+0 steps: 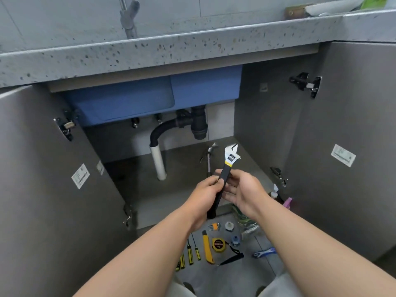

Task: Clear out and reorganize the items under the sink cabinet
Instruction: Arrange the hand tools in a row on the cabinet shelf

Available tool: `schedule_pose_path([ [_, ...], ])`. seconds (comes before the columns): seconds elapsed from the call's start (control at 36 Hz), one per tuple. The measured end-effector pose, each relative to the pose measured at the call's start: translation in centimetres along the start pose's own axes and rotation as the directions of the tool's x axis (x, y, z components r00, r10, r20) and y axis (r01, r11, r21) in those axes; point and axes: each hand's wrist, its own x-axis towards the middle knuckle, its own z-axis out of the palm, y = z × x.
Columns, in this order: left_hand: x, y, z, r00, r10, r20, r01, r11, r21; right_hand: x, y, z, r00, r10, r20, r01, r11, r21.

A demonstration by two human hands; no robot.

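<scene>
Holds the likely stiff, head-heavy wrench [226, 167] by its grippy handle in curled left fingers [211, 182], right fingers [234, 186] relaxed beside.

Single head-worn camera, wide-angle, looking forward and down. The lens is facing straight into the open sink cabinet [171, 189] from just out in front.

The countertop edge [150, 54] is running across the top of frame and bowing with the lens. The left door [42, 168] and right door [353, 125] are flanking the sides.

Both forearms are entering from the bottom edge, close to the camera. The left hand [205, 196], right hand [244, 194] and wrench [225, 174] are sitting near centre. The tiled floor [235, 279] is showing beneath the arms, almost directly below the lens.
</scene>
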Motion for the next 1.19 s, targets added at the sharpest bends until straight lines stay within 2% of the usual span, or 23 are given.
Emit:
schedule_pose_path([
  [0.11,0.5,-0.5,-1.0,0.998,-0.003,-0.066,0.006,0.999,0.036,0.3,0.9,0.6,0.997,0.009,0.074,-0.004,0.998,-0.063],
  [0.19,1.0,-1.0,-2.1,0.993,-0.007,-0.118,0.016,0.997,0.078,1.0,1.5,1.4,0.999,0.009,0.049,-0.005,0.997,-0.079],
  [0.25,1.8,-1.3,-3.3,0.979,0.001,-0.205,0.019,0.996,0.092,1.6,1.7,1.9,0.999,0.044,0.025,-0.043,0.999,-0.017],
  [0.31,3.0,-1.6,-5.3,0.956,0.012,-0.295,0.033,0.988,0.148,2.4,1.8,2.2,0.998,0.068,0.004,-0.068,0.997,-0.029],
  [0.42,5.0,-2.9,-10.5,0.919,-0.09,-0.385,0.187,0.957,0.223,4.5,2.0,3.0,0.995,0.066,-0.075,-0.083,0.963,-0.255],
  [0.5,6.2,-5.3,-14.0,0.87,-0.165,-0.464,0.31,0.915,0.256,6.8,2.8,4.2,0.994,0.062,-0.094,-0.092,0.93,-0.357],
  [0.64,8.4,-11.5,-18.0,0.809,-0.159,-0.566,0.444,0.797,0.41,10.6,6.1,5.5,0.991,0.122,-0.06,-0.135,0.837,-0.53],
  [0.78,11.3,-17.6,-20.6,0.729,-0.17,-0.663,0.542,0.735,0.408,14.1,10.3,5.3,0.964,0.252,-0.079,-0.245,0.743,-0.623],
  [0.94,15.6,-22.4,-23.7,0.641,-0.189,-0.744,0.604,0.722,0.337,18.0,13.0,4.7,0.942,0.33,-0.066,-0.3,0.733,-0.611],
  [1.19,19.2,-26.0,-27.0,0.561,-0.171,-0.81,0.662,0.68,0.315,21.9,15.5,4.2,0.932,0.36,-0.049,-0.325,0.767,-0.552],
])
